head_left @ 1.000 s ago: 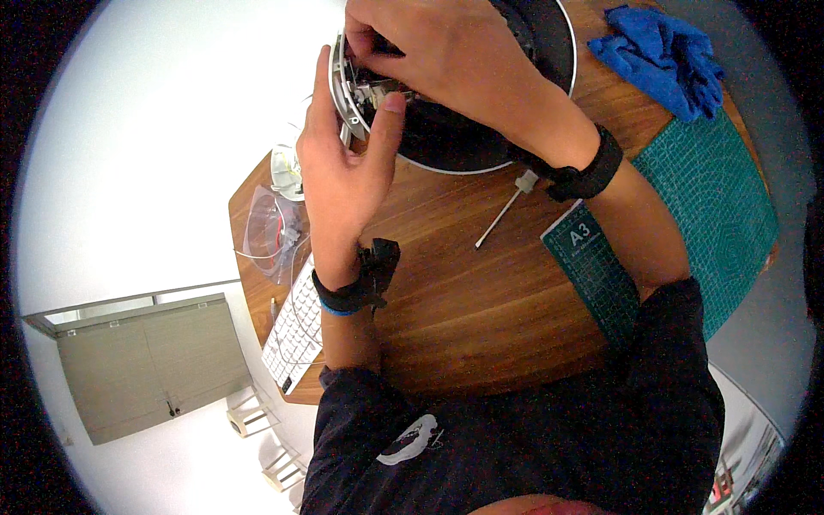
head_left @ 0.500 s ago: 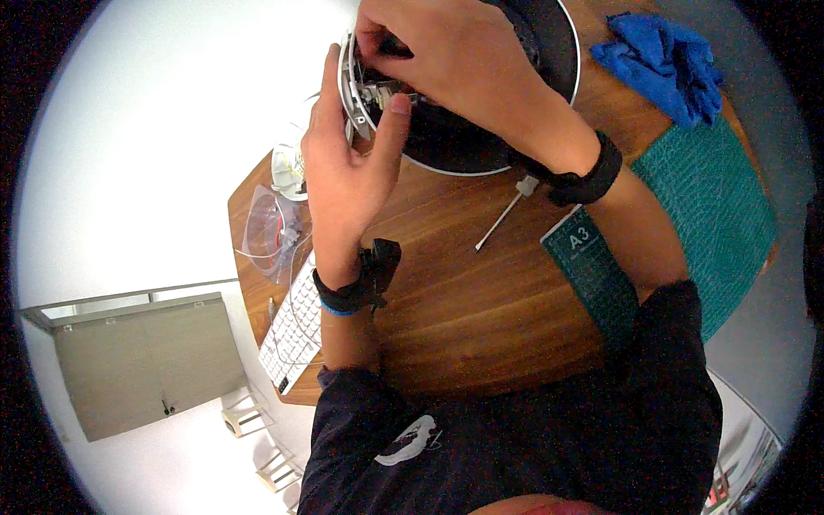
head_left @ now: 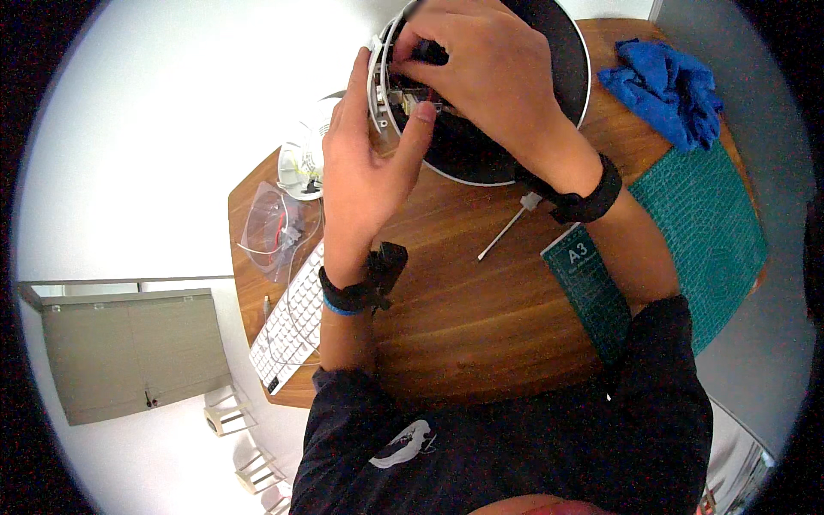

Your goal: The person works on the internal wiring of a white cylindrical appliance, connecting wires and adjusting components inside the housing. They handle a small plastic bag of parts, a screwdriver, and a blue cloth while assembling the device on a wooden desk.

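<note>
At the top of the table stands a round black housing (head_left: 468, 159) with a thin white rim. Inside its left edge sit small electronic parts (head_left: 408, 105). My left hand (head_left: 365, 176) grips that edge, with the fingers along the outside and the thumb over the inside. My right hand (head_left: 493, 64) reaches over the housing from the right, its thumb and forefinger pinched together above the electronics. Whatever is between these fingertips is too small or hidden to name. Below the housing, near my right wrist, lies a thin screwdriver (head_left: 505, 229) with a pale shaft.
A green cutting mat (head_left: 712, 232) lies at the right, partly under my right forearm, with a crumpled blue cloth (head_left: 665, 90) at its far end. Along the left table edge are a white round part (head_left: 300, 167), a clear plastic bag (head_left: 270, 227) with wires, and a white keyboard (head_left: 296, 322).
The whole view has shifted slightly, so the housing and hands appear a little lower and farther right. Both hands keep their places at the housing's left edge; the right fingers have moved slightly.
</note>
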{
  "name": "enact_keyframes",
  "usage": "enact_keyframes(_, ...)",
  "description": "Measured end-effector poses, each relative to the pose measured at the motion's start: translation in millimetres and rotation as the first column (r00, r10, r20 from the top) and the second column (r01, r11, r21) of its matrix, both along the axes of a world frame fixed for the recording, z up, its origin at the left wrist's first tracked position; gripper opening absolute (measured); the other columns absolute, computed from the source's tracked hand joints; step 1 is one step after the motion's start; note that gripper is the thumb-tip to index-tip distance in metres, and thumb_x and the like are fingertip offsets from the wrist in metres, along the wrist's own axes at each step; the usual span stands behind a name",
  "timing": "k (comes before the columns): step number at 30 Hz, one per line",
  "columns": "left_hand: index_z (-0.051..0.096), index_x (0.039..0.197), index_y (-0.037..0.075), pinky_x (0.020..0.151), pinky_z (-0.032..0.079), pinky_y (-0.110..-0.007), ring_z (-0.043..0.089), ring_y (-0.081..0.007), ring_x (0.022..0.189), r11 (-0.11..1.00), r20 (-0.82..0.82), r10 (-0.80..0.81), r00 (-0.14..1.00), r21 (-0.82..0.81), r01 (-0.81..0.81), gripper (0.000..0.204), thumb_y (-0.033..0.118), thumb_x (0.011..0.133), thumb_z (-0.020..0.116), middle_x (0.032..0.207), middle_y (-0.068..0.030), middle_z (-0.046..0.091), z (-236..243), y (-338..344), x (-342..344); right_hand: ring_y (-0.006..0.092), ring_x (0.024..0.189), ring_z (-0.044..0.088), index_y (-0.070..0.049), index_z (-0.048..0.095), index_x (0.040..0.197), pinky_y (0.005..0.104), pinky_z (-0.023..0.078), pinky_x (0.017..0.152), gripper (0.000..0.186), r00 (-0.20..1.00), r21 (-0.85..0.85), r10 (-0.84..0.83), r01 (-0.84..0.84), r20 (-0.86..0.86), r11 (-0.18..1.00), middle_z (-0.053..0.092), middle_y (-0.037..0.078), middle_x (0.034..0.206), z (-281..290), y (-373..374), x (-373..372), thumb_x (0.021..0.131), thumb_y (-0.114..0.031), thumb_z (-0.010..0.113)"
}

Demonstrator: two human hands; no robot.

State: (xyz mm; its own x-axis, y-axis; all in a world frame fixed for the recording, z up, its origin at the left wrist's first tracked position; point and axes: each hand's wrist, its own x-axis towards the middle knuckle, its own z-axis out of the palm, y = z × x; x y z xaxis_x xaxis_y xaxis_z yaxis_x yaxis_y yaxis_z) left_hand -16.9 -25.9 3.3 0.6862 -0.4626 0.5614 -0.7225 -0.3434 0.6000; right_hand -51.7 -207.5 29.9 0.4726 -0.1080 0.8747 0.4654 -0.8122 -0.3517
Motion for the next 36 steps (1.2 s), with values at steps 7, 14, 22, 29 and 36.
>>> enact_keyframes(7,0.044,0.155,-0.007,0.096,0.055,-0.041,0.073,-0.0354,0.11,1.0,0.011,-0.011,1.0,-0.015,0.011,0.077,0.031,0.096,0.077,0.12,-0.0276,0.072,-2.1,1.4,4.0,0.0226,0.087,0.062,-0.005,0.079,0.079,0.0359,0.053,0.074,0.007,0.999,0.013,-0.004,0.003,0.053,1.0,0.063,0.004,0.088,0.9,3.0,-2.6,0.077,-0.008,0.084)
enact_keyframes(14,0.044,0.155,-0.007,0.095,0.055,-0.041,0.073,-0.0349,0.108,1.0,-0.025,0.0,1.0,-0.013,0.0,0.077,0.029,0.095,0.077,0.118,-0.0275,0.073,0.0,0.4,1.5,0.0269,0.095,0.058,-0.004,0.081,0.085,0.0411,0.047,0.084,0.009,1.0,-0.078,0.03,-0.03,-0.001,0.997,0.065,0.006,0.091,-4.9,-1.7,4.4,0.081,-0.012,0.082)
enact_keyframes(22,0.044,0.156,-0.005,0.095,0.056,-0.043,0.072,-0.0389,0.11,1.0,0.033,-0.005,0.999,-0.003,0.005,0.077,0.027,0.095,0.077,0.12,-0.029,0.071,-2.8,0.7,2.6,0.0281,0.1,0.059,-0.005,0.083,0.091,0.0448,0.044,0.09,0.014,0.994,-0.077,0.034,-0.042,-0.1,0.996,0.069,0.007,0.097,-4.8,-5.2,4.1,0.083,-0.016,0.081)
enact_keyframes(29,0.044,0.156,-0.004,0.095,0.056,-0.044,0.072,-0.0407,0.11,1.0,0.037,-0.003,0.999,-0.005,0.004,0.077,0.028,0.094,0.077,0.121,-0.0295,0.071,-2.5,-0.4,2.4,0.0283,0.102,0.058,-0.005,0.083,0.092,0.0437,0.043,0.091,0.014,0.991,-0.022,0.038,-0.041,-0.125,0.999,0.068,0.008,0.098,-5.7,-3.4,2.9,0.083,-0.015,0.081)
enact_keyframes(36,0.044,0.155,-0.006,0.097,0.055,-0.044,0.072,-0.0393,0.111,1.0,0.028,-0.009,1.0,-0.017,0.01,0.077,0.028,0.094,0.078,0.121,-0.0291,0.071,-2.5,-0.4,1.7,0.0292,0.1,0.055,-0.004,0.082,0.094,0.0429,0.041,0.087,0.014,0.993,-0.075,0.041,-0.049,-0.112,0.996,0.064,0.009,0.096,-6.8,-3.8,3.4,0.085,-0.016,0.079)
